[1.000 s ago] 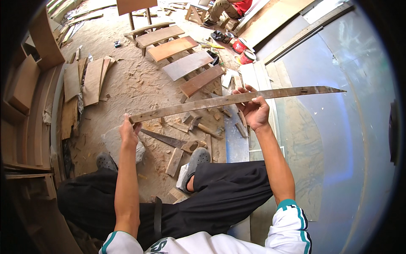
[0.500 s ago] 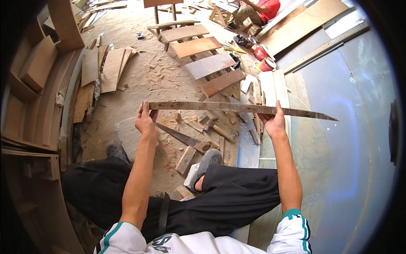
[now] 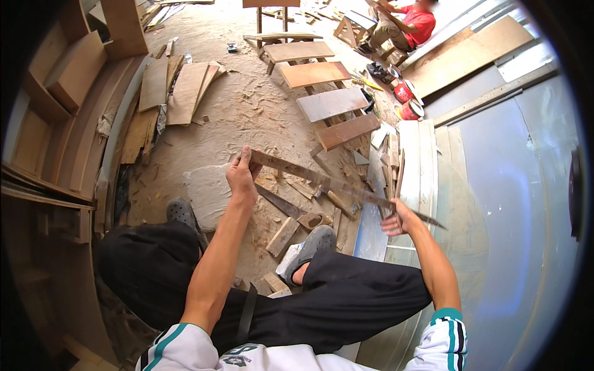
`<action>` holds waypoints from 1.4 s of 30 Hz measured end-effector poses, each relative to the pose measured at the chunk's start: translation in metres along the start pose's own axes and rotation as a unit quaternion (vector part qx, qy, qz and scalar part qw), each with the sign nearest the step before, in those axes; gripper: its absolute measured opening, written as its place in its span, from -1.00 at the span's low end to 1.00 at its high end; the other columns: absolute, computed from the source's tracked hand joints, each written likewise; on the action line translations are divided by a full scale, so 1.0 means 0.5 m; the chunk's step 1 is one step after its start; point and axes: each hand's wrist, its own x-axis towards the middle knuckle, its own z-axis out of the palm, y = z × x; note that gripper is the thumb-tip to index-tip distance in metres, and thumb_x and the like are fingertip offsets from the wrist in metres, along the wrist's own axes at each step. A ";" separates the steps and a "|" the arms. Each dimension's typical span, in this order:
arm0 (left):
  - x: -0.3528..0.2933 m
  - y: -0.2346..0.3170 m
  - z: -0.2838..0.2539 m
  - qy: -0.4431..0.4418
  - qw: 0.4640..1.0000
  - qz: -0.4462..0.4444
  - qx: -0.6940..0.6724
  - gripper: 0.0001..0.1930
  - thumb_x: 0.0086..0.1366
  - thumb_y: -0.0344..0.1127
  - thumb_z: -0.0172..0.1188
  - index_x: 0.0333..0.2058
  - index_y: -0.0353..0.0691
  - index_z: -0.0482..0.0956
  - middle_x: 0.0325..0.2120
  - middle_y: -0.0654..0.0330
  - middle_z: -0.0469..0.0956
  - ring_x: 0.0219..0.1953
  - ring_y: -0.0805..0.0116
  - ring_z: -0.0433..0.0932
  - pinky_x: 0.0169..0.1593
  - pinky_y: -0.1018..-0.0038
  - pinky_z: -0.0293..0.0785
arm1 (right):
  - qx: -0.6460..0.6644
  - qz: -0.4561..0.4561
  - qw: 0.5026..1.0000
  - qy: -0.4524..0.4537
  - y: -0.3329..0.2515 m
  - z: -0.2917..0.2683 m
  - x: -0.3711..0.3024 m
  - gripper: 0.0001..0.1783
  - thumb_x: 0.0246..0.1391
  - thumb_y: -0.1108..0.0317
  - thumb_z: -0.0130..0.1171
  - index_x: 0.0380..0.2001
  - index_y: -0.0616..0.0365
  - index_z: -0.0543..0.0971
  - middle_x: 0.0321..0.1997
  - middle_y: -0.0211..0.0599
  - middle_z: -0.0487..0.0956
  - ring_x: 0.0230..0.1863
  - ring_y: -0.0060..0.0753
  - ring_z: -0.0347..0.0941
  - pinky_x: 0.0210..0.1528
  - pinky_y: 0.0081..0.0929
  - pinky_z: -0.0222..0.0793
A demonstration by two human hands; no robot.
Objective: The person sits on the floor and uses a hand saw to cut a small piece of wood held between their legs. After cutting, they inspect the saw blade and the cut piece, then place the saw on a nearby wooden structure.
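A long, thin wooden strip [image 3: 318, 177] slants across in front of me, its left end higher in view than its pointed right end. My left hand [image 3: 242, 178] pinches it near the left end, thumb on top. Toward the other end, my right hand [image 3: 402, 218] holds the strip between thumb and fingers, the fingers slightly blurred and partly spread beneath it. On the ground below lie a handsaw [image 3: 281, 204] with a wooden handle and a hammer [image 3: 339, 203], partly covered by the strip. A short wood block [image 3: 283, 236] rests beside my shoe.
Ahead, several boards [image 3: 333, 104] lie in a row across a low frame. A person in red [image 3: 416, 25] sits at the far right near red cans [image 3: 408, 110]. Wooden cabinets [image 3: 77, 68] stand left; a bluish panel [image 3: 495, 204] lies right. Loose plywood pieces [image 3: 185, 93] lie left.
The strip has tilted from nearly level to sloping down on the right. My right hand has dropped and its grip has shifted. The view has turned slightly, moving the surroundings rightward.
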 end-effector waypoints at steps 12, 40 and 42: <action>0.060 -0.037 -0.114 0.042 0.988 -0.125 0.079 -0.67 0.33 -0.03 0.23 -0.13 -0.16 0.56 -0.21 0.19 0.64 -0.15 0.37 0.59 -0.02 0.42 0.52 | -0.521 -0.460 0.719 0.015 -0.023 0.257 0.000 -0.08 0.06 -0.38 0.08 0.13 0.30 0.37 -0.02 0.28 0.53 0.07 0.20 0.47 0.08 -0.03 0.38; 0.298 -0.048 -0.328 0.294 0.806 0.168 0.485 -0.77 0.27 -0.26 0.25 -0.17 -0.24 0.70 -0.18 0.10 0.59 -0.13 0.18 0.58 0.01 0.35 0.45 | -0.480 -0.425 0.749 -0.169 -0.164 0.610 0.276 -0.13 0.12 -0.38 0.01 -0.05 0.37 0.54 -0.12 0.33 0.57 -0.01 0.29 0.49 0.05 -0.06 0.40; 0.287 -0.026 -0.307 0.272 0.784 0.178 0.529 -0.78 0.25 -0.26 0.26 -0.18 -0.21 0.70 -0.20 0.11 0.61 -0.13 0.16 0.58 0.00 0.35 0.46 | -0.476 -0.410 0.760 -0.170 -0.173 0.601 0.259 -0.14 0.12 -0.36 0.03 -0.03 0.36 0.54 -0.08 0.33 0.56 0.03 0.26 0.48 0.09 -0.09 0.38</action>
